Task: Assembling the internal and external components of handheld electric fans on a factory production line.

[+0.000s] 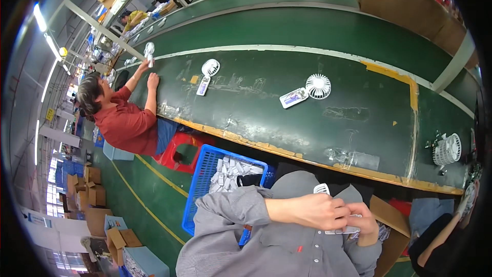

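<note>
Close to my chest, my left hand [324, 213] and my right hand [363, 221] meet with fingers closed on a small white handheld fan. The slatted head of the handheld fan [321, 189] shows above my left hand, and part of its white handle shows below my fingers. My hands cover the middle of it. On the green worktable [246, 107] beyond lie two more white fans: one fan [318, 87] in front of me and another fan [209, 67] farther left. Both have open round grilles and handles with a purplish panel.
A blue basket [193, 195] of white parts stands left of my lap, and an open cardboard box [390, 220] is at my right. A co-worker in red [125, 125] holds a fan at the left. A white fan cage [447, 150] sits at the table's right end.
</note>
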